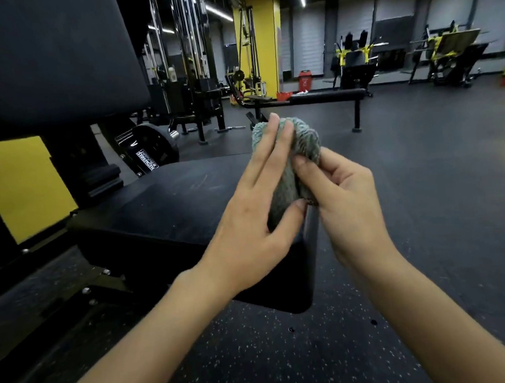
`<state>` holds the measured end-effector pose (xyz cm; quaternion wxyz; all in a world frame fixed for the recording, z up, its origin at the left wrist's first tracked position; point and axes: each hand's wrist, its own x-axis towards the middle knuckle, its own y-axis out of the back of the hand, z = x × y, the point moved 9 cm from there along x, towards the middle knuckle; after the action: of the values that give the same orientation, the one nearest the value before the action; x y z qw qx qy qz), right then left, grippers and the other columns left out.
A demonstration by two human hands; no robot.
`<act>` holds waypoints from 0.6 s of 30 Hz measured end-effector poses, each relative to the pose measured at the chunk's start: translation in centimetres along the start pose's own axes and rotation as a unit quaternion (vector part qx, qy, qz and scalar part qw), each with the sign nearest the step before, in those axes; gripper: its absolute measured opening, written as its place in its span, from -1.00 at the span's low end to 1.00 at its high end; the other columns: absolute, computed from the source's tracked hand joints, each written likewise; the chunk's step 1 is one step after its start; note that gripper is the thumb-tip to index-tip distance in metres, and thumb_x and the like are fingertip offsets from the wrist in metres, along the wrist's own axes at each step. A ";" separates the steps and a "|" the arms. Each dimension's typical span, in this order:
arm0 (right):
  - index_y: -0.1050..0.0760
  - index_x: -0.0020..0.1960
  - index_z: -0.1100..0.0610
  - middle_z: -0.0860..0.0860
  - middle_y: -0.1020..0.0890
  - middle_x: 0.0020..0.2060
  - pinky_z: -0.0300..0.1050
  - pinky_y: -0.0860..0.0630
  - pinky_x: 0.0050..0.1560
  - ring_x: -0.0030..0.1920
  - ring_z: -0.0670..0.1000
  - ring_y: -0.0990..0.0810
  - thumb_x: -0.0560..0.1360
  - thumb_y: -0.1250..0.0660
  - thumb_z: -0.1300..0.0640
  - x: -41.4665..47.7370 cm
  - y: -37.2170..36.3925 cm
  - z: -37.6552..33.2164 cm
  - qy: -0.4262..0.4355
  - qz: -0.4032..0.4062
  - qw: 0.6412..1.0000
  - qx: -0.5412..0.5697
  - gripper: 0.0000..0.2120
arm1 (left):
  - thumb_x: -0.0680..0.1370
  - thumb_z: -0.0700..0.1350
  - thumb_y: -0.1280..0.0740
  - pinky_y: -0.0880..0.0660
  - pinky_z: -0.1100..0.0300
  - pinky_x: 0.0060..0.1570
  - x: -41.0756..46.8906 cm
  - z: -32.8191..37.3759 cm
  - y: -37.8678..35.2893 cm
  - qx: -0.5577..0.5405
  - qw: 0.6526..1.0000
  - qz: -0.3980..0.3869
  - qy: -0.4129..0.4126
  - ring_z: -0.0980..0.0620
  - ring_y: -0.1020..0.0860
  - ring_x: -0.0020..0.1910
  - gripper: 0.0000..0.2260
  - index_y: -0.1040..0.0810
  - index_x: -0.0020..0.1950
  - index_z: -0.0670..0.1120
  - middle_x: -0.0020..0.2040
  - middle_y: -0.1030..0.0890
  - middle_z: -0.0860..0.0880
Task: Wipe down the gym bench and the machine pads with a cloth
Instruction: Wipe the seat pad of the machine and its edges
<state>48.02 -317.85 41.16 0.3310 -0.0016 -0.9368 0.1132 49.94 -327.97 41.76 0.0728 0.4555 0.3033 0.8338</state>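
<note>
A gym: padded bench [325, 95], cable machine [192, 60], rubber floor [438, 146].

A single wide-angle camera sat on the person's head, facing forward and down along both forearms. It was close: the left hand [247, 219] and right hand [347, 197], holding the cloth [306, 140], filled mid-frame just over the bench's [170, 203] near right corner, while the gym floor [423, 153] ran off far beyond.

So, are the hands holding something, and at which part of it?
A bunched cloth. The left hand lies along its left side, thumb at the lower end; the right hand pinches its right side.
</note>
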 end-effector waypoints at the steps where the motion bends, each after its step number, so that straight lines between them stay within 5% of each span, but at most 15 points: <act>1: -0.63 0.06 0.17 0.14 -0.72 -0.07 -0.05 -0.62 0.03 -0.03 0.01 -0.66 0.62 -0.25 0.30 0.3 0.7 0.2 -0.013 0.018 0.999 0.023 -0.82 | 0.59 -0.21 -0.28 0.01 0.45 0.46 0.2 -0.1 -0.2 0.015 1.000 -0.021 -0.004 0.23 0.05 0.59 -0.31 -0.01 0.63 -0.04 0.64 0.03 0.09; 4: -0.63 0.01 0.16 0.02 -0.73 -0.16 -0.16 -0.62 -0.09 -0.10 -0.02 -0.69 0.62 -0.25 0.29 0.8 2.8 0.8 -0.034 0.079 0.994 0.067 -0.82 | 0.64 -0.08 -0.23 0.00 0.43 0.47 0.4 -1.0 -0.5 0.054 0.996 -0.067 0.002 0.26 0.02 0.58 -0.36 0.04 0.64 0.02 0.64 0.01 0.14; 7: -0.61 -0.03 0.13 -0.05 -0.72 -0.19 -0.15 -0.61 -0.10 -0.10 -0.06 -0.68 0.63 -0.25 0.26 0.7 5.0 1.1 -0.029 0.142 0.987 0.064 -0.82 | 0.66 -0.01 -0.14 0.00 0.18 0.57 0.2 -2.6 -0.7 0.095 0.988 -0.114 0.036 0.34 0.00 0.55 -0.44 0.02 0.62 0.10 0.62 -0.01 0.23; 11: -0.47 -0.10 0.00 -0.18 -0.55 -0.25 -0.01 -0.49 -0.18 -0.20 -0.16 -0.50 0.66 -0.21 0.16 -1.2 8.2 -0.1 0.051 0.187 0.976 -0.101 -0.82 | 0.65 0.04 -0.04 0.07 -0.02 0.59 0.1 -4.0 -1.6 0.144 0.967 -0.199 0.064 0.38 0.04 0.54 -0.50 -0.08 0.61 0.11 0.60 -0.01 0.26; 15: -0.27 -0.10 -0.07 -0.29 -0.50 -0.33 -0.41 -0.27 -0.44 -0.41 -0.24 -0.41 0.68 -0.14 0.18 -4.8 7.7 1.4 0.080 0.167 0.963 -0.196 -0.78 | 0.65 0.12 0.04 0.13 -0.03 0.59 -0.2 -5.1 -3.7 0.174 0.942 -0.276 0.077 0.36 0.09 0.55 -0.50 -0.07 0.61 0.13 0.60 0.03 0.27; 18: -0.35 0.05 -0.12 -0.17 -0.64 -0.09 -0.53 -0.37 -0.31 -0.28 -0.35 -0.51 0.68 -0.12 0.03 -8.3 5.2 5.1 0.053 0.130 0.977 -0.163 -0.93 | 0.58 0.22 0.11 0.14 -0.01 0.59 -0.3 -5.6 -4.6 0.176 0.929 -0.314 0.087 0.38 0.10 0.54 -0.44 -0.04 0.60 0.18 0.59 0.04 0.31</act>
<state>50.95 -314.51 31.01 0.3580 -0.1830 -0.9156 0.0009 44.95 -326.82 36.65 0.2227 0.2681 0.5777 0.7381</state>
